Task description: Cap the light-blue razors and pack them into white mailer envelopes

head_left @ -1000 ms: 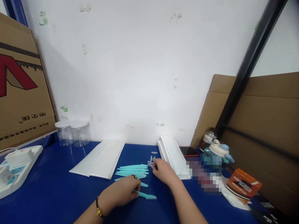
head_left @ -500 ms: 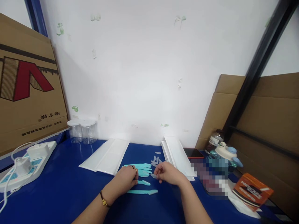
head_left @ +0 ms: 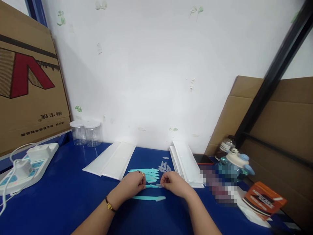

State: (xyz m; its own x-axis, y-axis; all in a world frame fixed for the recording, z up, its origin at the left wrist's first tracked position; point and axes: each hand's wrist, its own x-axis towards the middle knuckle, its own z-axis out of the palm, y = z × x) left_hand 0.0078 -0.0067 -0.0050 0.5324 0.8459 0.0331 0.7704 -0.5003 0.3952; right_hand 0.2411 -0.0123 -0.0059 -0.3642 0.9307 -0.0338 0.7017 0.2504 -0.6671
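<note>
My left hand [head_left: 133, 183] is closed on the handle of a teal eyebrow razor [head_left: 152, 186], whose blade end points right. Pinched in the fingers of my right hand [head_left: 174, 183] is a small translucent blade cover [head_left: 158, 185]. That cover sits at the razor's tip; whether it is over the blade cannot be made out. Behind my left hand lies a cluster of several teal razors [head_left: 153, 174], partly hidden by it. One more teal razor [head_left: 149, 198] rests alone nearer to me. Several loose translucent covers [head_left: 163, 167] lie beyond my right hand.
White flat packets lie at left [head_left: 110, 161] and right [head_left: 187, 164] on the blue table [head_left: 80, 195]. Two clear jars [head_left: 93, 135], a power strip [head_left: 34, 173], a phone [head_left: 202, 159], a teal bottle [head_left: 234, 164] and an orange box [head_left: 264, 200] stand or lie around.
My hands have come closer together. The razor in my left hand now lies more level, and the cover in my right hand has reached its tip. The head view has shifted slightly.
</note>
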